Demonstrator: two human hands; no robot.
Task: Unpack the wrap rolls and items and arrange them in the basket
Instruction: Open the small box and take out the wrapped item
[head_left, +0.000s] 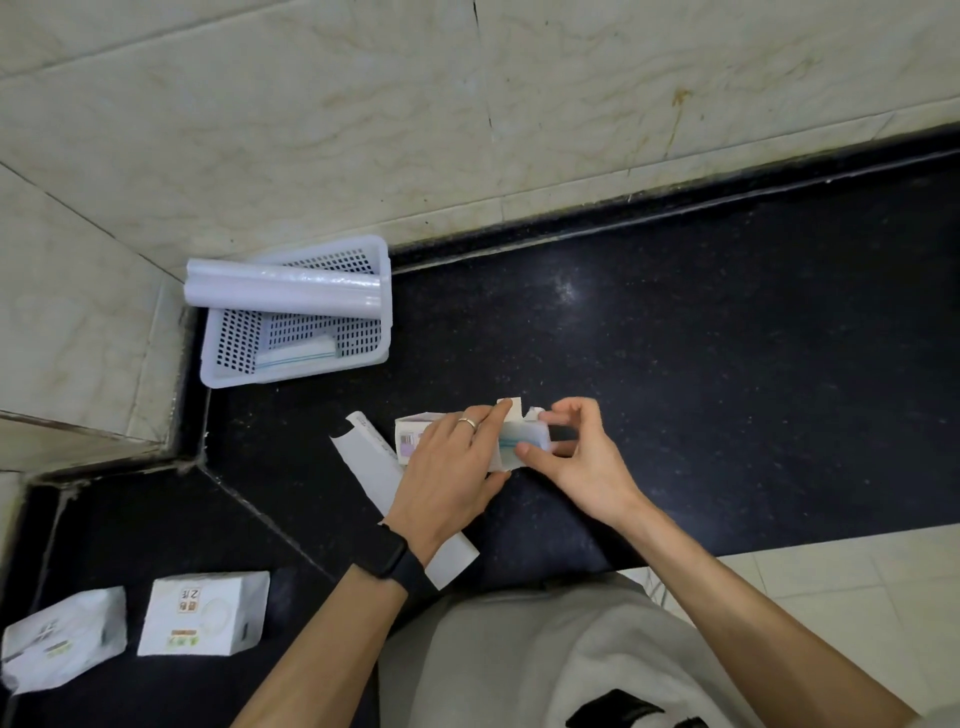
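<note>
A small white carton (410, 436) with open end flaps lies on the black counter (675, 338). My left hand (452, 467) presses down on it and holds it. A clear plastic packet with a blue stripe (524, 439) sticks out of the carton's open end, pinched by the thumb and fingers of my right hand (576, 457). At the back left stands the white perforated basket (223, 374). Two white wrap rolls (285, 291) lie across its rim, and a flat packet with a blue stripe (296, 356) rests inside.
A long empty white carton (374, 467) lies open under my left wrist. Two white boxes (205, 613) (62, 636) sit at the near left of the counter. Tiled walls (311, 130) bound the counter at the back and left; its front edge runs at the lower right.
</note>
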